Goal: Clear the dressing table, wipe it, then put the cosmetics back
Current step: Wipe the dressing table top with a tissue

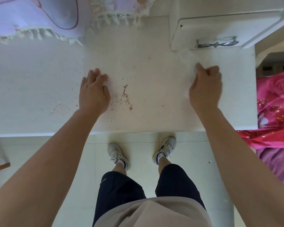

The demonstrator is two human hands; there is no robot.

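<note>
The white dressing table top [146, 115] carries no cosmetics. Brown crumbs [125, 97] lie scattered near its front middle, and more specks sit to the left. My left hand [93, 90] rests on the surface just left of the crumbs, its fingers relaxed and holding nothing. My right hand [206, 86] is over the right part of the top with curled fingers. It grips a thin white wipe [189, 59] that barely shows against the white surface and trails toward the drawer box.
A white drawer box [211, 27] with a metal handle [216, 44] stands at the back right. A fringed purple cloth [39, 18] covers the back left. Pink floral bedding [275, 112] lies right of the table. My feet stand on pale floor tiles below the front edge.
</note>
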